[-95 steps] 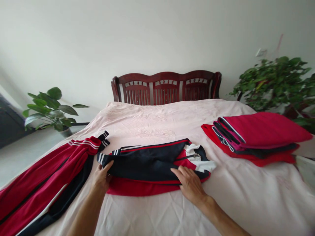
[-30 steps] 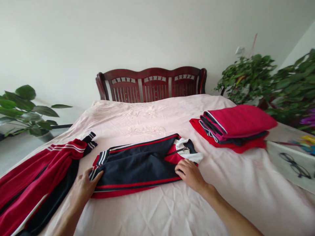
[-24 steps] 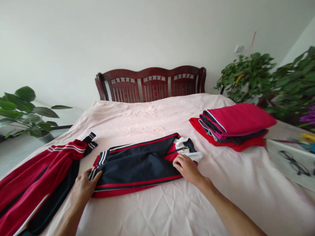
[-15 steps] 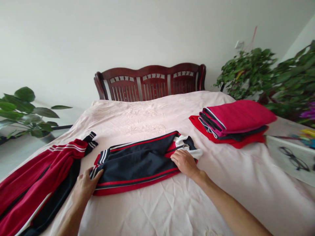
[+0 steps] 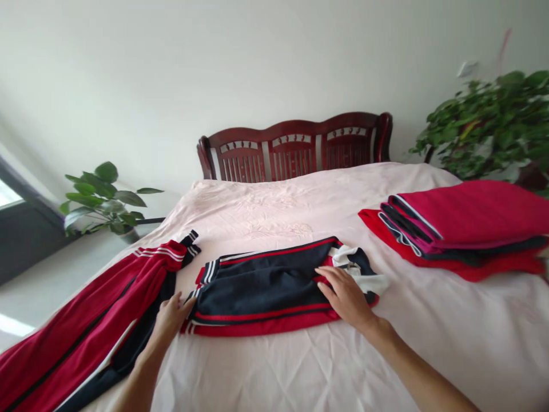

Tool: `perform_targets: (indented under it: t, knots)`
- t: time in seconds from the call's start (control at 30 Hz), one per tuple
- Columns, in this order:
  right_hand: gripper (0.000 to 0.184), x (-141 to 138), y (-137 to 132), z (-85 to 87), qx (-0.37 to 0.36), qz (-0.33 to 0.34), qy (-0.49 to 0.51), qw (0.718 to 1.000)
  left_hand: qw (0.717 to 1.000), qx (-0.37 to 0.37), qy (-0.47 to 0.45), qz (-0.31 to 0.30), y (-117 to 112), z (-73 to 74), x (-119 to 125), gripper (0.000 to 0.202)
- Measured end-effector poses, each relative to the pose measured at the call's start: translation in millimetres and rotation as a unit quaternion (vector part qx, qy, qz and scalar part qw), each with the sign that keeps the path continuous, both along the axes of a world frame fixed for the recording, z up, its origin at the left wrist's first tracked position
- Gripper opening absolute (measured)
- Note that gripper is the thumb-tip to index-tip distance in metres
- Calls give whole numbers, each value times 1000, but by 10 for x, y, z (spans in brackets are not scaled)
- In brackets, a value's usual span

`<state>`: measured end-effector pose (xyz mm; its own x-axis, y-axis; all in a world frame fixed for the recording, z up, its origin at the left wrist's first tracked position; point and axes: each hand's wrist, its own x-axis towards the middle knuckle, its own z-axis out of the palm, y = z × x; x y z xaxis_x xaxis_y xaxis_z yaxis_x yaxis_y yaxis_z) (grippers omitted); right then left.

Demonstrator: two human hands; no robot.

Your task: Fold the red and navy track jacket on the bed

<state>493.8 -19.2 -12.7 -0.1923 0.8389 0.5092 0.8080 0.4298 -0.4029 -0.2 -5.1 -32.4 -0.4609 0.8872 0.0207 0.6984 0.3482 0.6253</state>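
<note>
A navy, red and white jacket point(image 5: 266, 286) lies folded into a long strip in the middle of the bed. My left hand point(image 5: 169, 317) rests at its left end by the striped cuffs, fingers bent on the fabric edge. My right hand point(image 5: 345, 294) lies flat on the jacket's right part, next to the white collar, fingers stretched out. A second red and navy garment point(image 5: 86, 337) lies spread out at the left, running off the bed's near corner.
A pile of folded red and navy clothes point(image 5: 458, 229) sits at the right of the pink bed sheet point(image 5: 274, 372). A dark wooden headboard point(image 5: 295, 146) stands at the back. Potted plants stand at the left point(image 5: 103, 197) and right point(image 5: 493, 120).
Since 3.2 s ago the jacket's lower edge has been folded over, making the strip narrower. My right hand slid up toward the collar and flattened. The view has swung to the left.
</note>
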Motion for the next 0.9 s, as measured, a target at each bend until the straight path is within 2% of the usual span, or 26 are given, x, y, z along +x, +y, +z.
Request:
perform_targets:
  t: [0.1, 0.2, 0.37, 0.43, 0.57, 0.6, 0.7, 0.8, 0.9]
  knots:
    - [43, -376, 34, 97, 13, 48, 12, 999, 995, -2, -99, -22, 53, 35, 72, 66]
    - [52, -805, 78, 119, 4, 86, 16, 996, 978, -22, -202, -51, 67, 130, 120, 62]
    - [58, -1379, 193, 42, -2, 99, 18, 995, 934, -81, -332, -108, 13, 354, 174, 54]
    - [59, -1524, 244, -24, -5, 94, 7, 996, 926, -71, -355, -109, 19, 383, 210, 49]
    - [54, -1649, 318, -206, -60, 84, -50, 993, 942, 4, -328, -67, 38, 333, 307, 47]
    - [53, -1654, 327, -247, -74, 84, -62, 992, 939, 12, -337, -69, 27, 318, 328, 48]
    - [51, -1647, 338, -315, -87, 83, -76, 990, 896, -7, -436, -81, -39, 305, 354, 49]
    - [51, -1641, 333, -310, -86, 82, -68, 991, 838, -83, -536, -61, -93, 354, 330, 50]
    - [52, -1638, 318, -298, -98, 87, -49, 990, 828, -90, -552, -54, -85, 486, 337, 50]
